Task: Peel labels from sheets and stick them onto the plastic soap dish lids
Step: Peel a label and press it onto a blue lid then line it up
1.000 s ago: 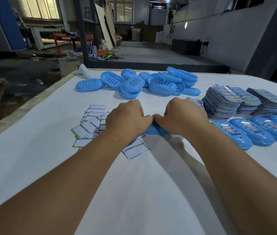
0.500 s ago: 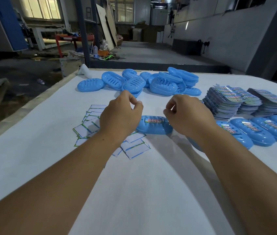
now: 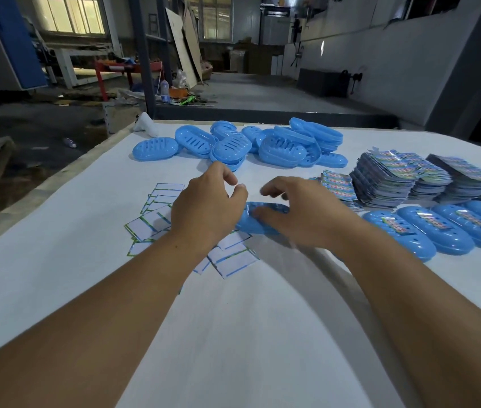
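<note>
Single head-worn view, looking forward and down, close over the table point(image 3: 56, 275)

White table covering point(image 3: 56, 275): plain sheet over the work surface, pale wooden edge showing along its left side. White crumpled item point(image 3: 145, 125): at the far left corner of the table. Dark steel post point(image 3: 145, 54): upright just behind that corner. Plastic bottle point(image 3: 165, 89): standing on the floor beside the post, amid small litter. Board panels point(image 3: 183, 51): leaning, tilted, behind the post. Red metal frame point(image 3: 115, 72): left background. Blue panel point(image 3: 12, 39): far left. Windows point(image 3: 68, 14): lit, rear wall. Grey wall point(image 3: 395, 63): right side.
</note>
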A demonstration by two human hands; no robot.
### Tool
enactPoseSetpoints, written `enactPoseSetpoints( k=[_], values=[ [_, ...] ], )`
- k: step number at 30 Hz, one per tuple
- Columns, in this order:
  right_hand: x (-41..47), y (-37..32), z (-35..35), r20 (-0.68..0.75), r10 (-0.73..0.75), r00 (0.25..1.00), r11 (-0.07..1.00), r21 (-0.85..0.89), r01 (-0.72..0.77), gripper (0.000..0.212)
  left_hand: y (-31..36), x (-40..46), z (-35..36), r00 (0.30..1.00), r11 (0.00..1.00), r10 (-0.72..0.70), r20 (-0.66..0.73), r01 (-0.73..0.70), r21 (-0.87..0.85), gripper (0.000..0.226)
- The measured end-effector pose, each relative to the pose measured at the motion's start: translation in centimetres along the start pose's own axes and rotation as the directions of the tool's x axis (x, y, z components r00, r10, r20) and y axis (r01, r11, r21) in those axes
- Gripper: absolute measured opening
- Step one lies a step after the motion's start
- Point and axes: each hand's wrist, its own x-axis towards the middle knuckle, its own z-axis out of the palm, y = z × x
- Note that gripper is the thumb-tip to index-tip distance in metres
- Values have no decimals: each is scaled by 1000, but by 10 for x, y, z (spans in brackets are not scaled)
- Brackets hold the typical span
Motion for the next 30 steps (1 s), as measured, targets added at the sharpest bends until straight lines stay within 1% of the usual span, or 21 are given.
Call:
enactPoseSetpoints(
  k=[2, 4, 7, 9, 11, 15, 16, 18, 19, 20, 21, 23, 24, 26, 30],
  values=[
    [-4, -6, 1, 49, -66, 997, 998, -14, 67, 41, 0, 0, 0, 1000, 1000, 3, 0, -3, -10, 16],
    [-6, -9, -2, 73, -74, 995, 995, -62, 79, 44, -1, 0, 0, 1000, 1000, 4, -2, -4, -17, 17],
    [-9, -9, -8, 96, 17, 995, 975, -222, 5, 61, -2, 0, 0, 1000, 1000, -7, 5, 7, -13, 17],
    [-13, -8, -10, 106, 85, 991, 947, -317, -47, 68, -2, 0, -1, 1000, 1000, -13, 16, 14, -16, 17],
    [-16, -7, -15, 116, 145, 983, 931, -352, -96, 63, -2, -1, -1, 1000, 1000, -15, 26, 16, -20, 16],
    [-19, -6, -25, 134, 237, 962, 920, -348, -178, 39, -2, -1, -4, 999, 999, -24, 39, 25, -24, 16],
    [-20, -6, -26, 131, 252, 959, 920, -339, -196, 37, -1, -2, -4, 999, 1000, -23, 43, 24, -20, 16],
    [-20, -7, -26, 122, 269, 955, 917, -335, -216, 41, 0, -2, -3, 998, 1000, -23, 66, 24, -12, 18],
    [-20, -7, -27, 118, 266, 957, 916, -341, -212, 39, 0, -2, -4, 995, 1000, -22, 95, 23, -11, 21],
    [-21, -8, -29, 118, 262, 958, 914, -349, -207, 34, 0, -3, -4, 990, 1000, -16, 141, 17, -6, 25],
    [-21, -7, -30, 123, 261, 957, 913, -353, -204, 34, -1, -4, -5, 980, 1000, -3, 197, 0, 14, 30],
    [-22, -8, -34, 129, 261, 957, 915, -349, -203, 46, 0, -9, -6, 953, 992, 40, 299, -75, 106, 38],
    [-23, -8, -35, 132, 262, 956, 916, -346, -203, 47, 0, -11, -6, 942, 983, 58, 330, -112, 146, 40],
    [-24, -8, -38, 150, 266, 952, 917, -343, -202, 45, 1, -11, -8, 932, 979, 63, 356, -127, 159, 41],
    [-23, -5, -45, 161, 292, 943, 911, -347, -223, 35, -1, -8, -13, 916, 986, 64, 396, -118, 114, 37]
  ],
)
